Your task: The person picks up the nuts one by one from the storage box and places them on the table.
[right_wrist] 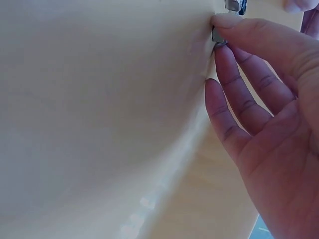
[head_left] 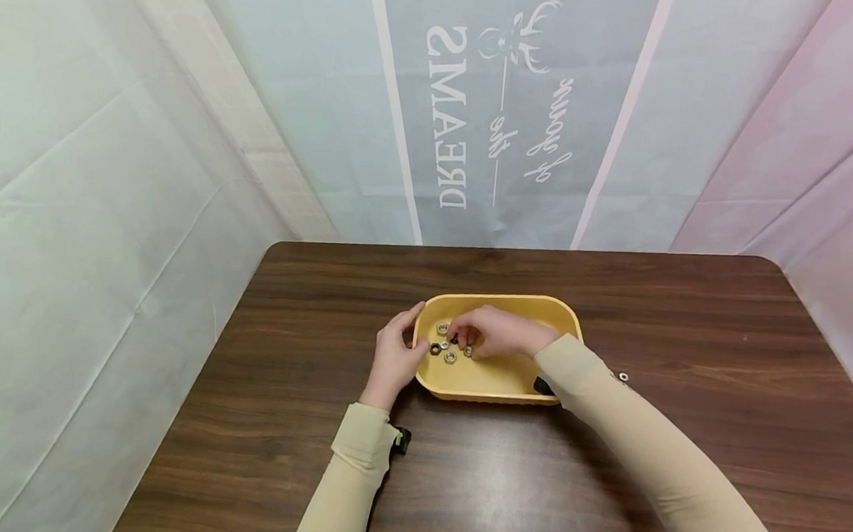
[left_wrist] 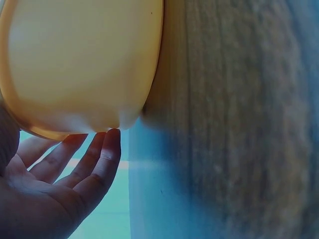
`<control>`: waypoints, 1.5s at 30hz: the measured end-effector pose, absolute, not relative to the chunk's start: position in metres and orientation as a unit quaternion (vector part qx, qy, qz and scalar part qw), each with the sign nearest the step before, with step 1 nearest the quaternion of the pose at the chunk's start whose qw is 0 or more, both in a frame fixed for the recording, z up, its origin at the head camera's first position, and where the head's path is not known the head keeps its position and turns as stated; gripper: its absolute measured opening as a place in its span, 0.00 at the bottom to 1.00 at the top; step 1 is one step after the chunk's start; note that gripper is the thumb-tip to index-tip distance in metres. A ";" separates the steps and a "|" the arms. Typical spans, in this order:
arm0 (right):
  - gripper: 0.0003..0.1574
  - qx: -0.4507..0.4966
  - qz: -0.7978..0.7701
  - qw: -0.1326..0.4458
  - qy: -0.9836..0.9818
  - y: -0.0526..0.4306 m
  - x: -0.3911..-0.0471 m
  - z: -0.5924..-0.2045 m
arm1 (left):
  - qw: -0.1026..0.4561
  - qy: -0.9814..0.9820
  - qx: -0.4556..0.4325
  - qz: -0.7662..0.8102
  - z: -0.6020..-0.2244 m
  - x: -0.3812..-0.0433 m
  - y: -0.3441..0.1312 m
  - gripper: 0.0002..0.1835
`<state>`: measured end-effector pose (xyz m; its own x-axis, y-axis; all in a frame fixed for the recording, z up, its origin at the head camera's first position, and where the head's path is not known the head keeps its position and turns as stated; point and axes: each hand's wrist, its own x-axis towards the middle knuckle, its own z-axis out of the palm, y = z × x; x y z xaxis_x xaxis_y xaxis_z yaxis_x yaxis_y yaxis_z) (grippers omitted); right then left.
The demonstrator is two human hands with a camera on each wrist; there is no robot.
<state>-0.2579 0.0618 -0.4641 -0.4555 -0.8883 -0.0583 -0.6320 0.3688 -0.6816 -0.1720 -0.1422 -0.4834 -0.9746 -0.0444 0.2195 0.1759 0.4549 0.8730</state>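
A yellow plastic bin [head_left: 492,384] sits on the table, with several hex nuts near its left end. My left hand [head_left: 394,355] holds that end, thumb at the rim and fingers along the outside wall; in the left wrist view its fingertips [left_wrist: 113,137] touch the bin's outer side. My right hand [head_left: 500,332] reaches down inside the bin among the nuts. Its thumb and fingers pinch a small metal nut [right_wrist: 218,36] in the right wrist view. Close to it lie a silver nut [head_left: 450,357] and a black nut [head_left: 435,349].
A small silver nut [head_left: 623,377] lies on the brown wooden table [head_left: 318,308] right of the bin, beside the right sleeve. Printed cloth [head_left: 513,122] hangs behind the table, and pale cloth [head_left: 95,273] hangs at the left. A black wrist device [head_left: 401,440] shows at the left cuff.
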 end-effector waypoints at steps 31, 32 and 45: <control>0.27 -0.468 -0.315 0.199 0.801 0.069 -0.261 -0.462 | 0.110 -0.845 -0.039 -0.521 -0.482 -0.174 -0.140 0.32; 0.27 -0.468 -0.315 0.197 0.802 0.069 -0.261 -0.462 | 0.109 -0.846 -0.038 -0.521 -0.482 -0.174 -0.141 0.32; 0.29 -0.465 -0.362 0.194 0.784 0.078 -0.257 -0.444 | 0.109 -0.844 -0.033 -0.523 -0.482 -0.172 -0.141 0.32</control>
